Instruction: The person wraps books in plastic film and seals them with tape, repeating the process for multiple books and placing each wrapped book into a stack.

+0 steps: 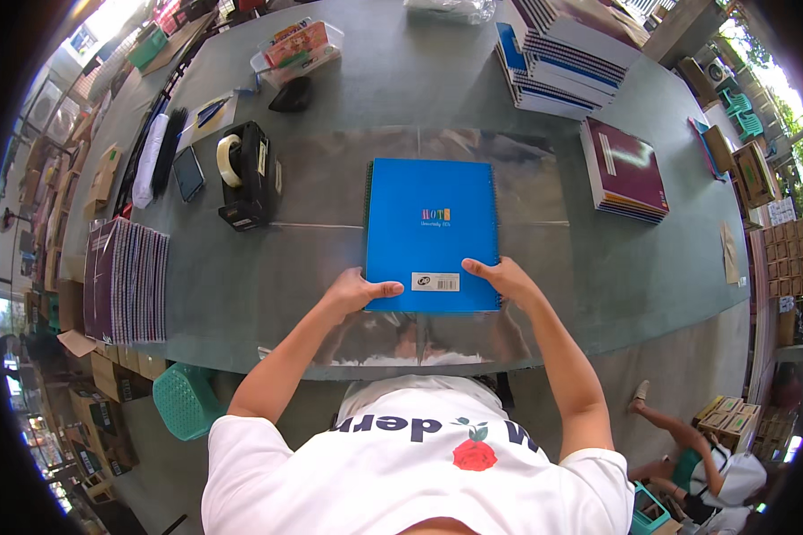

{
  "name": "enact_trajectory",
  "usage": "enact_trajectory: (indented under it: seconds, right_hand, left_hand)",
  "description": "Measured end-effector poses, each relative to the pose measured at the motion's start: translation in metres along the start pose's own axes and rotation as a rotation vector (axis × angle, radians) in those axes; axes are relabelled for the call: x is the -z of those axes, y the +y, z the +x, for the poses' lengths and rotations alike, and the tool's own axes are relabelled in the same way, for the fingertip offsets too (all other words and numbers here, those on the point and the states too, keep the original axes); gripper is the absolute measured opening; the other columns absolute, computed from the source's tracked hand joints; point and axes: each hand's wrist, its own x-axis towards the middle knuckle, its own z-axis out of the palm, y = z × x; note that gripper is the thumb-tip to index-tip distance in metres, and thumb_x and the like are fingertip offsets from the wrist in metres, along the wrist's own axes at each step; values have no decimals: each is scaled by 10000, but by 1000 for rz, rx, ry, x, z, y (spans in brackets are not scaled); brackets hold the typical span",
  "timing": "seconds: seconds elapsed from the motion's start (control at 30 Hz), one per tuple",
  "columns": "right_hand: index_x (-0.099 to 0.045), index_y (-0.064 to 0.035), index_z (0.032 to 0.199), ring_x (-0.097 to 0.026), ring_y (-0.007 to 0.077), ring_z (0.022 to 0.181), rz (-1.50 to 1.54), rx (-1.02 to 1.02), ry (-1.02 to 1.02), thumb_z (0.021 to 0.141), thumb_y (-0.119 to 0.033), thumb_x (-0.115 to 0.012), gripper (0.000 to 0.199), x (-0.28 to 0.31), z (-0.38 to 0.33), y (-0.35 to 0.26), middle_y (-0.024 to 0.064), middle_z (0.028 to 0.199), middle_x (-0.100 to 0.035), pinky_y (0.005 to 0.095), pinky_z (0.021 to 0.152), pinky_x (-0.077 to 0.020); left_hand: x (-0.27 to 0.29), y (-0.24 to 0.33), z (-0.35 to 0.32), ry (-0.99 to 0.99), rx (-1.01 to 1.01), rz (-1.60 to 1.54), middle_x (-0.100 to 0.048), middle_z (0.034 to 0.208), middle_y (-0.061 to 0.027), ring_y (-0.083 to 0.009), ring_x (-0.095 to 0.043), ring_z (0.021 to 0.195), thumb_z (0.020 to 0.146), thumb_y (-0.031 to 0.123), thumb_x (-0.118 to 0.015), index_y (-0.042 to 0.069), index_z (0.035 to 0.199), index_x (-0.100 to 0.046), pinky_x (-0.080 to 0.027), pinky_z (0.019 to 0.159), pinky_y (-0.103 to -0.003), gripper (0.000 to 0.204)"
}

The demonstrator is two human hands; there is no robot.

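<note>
A blue spiral notebook (430, 192) lies in front of me with a white barcode label near its lower edge. Coils show along both its left and right sides, so more than one notebook seems to be stacked there. My left hand (355, 292) grips the lower left edge, thumb over the cover. On the lower right edge my right hand (507, 276) holds on the same way, its thumb beside the label. The fingers of both hands are mostly hidden at the sides. Beneath the notebook spreads a sheet of clear plastic film (317, 259), shiny and creased.
To the left stand a black tape dispenser (250, 183), a phone (188, 174) and upright spiral notebooks (134, 281). At the right are maroon notebooks (629, 169) and a taller notebook stack (567, 62). A clear plastic box (299, 62) sits at the back; another person (718, 473) is at lower right.
</note>
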Motion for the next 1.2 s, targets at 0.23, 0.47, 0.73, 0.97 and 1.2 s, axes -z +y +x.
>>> enact_trajectory:
  seconds: [0.23,0.47,0.73,0.97,1.2]
  right_hand:
    - [-502,105,1169,-632,351,922,-81,-16,79,620,-699,-665,988,5,4,2,269,1033,-601,418,704,-539]
    - [-559,130,1065,-662,342,813,-148,33,87,630,-710,-643,950,13,11,-1,270,939,-625,397,609,-559]
    - [-620,35,1052,-553,357,1081,-406,467,781,931,-407,-423,499,62,-6,49,172,1099,-616,427,943,-411]
    - [-444,21,1281,-307,320,1316,-839,540,926,929,-207,-447,419,80,11,131,166,1385,-383,419,1071,-256]
    - [-531,25,1199,-360,336,1282,-760,655,1028,897,-140,-501,345,83,-1,125,155,1313,-475,433,1055,-291]
  left_hand:
    - [-5,14,-4,-6,66,15,-604,1080,-174,-273,-576,1019,553,502,-824,-28,1143,-565,-468,859,-360,834]
    - [-13,10,-3,34,79,7,-609,1045,-188,-278,-587,992,554,551,-806,-43,1130,-564,-496,808,-368,862]
    - [-4,13,-14,108,169,2,-627,982,-174,-250,-612,922,621,586,-747,-58,1073,-580,-524,658,-314,804]
    - [-40,39,-54,863,-825,716,-633,887,-128,-244,-621,829,786,155,-669,38,933,-624,-499,643,-333,193]
    - [-196,-19,-9,313,-1019,880,-532,1149,-186,-327,-480,1131,863,249,-571,-47,1116,-551,-407,947,-405,390]
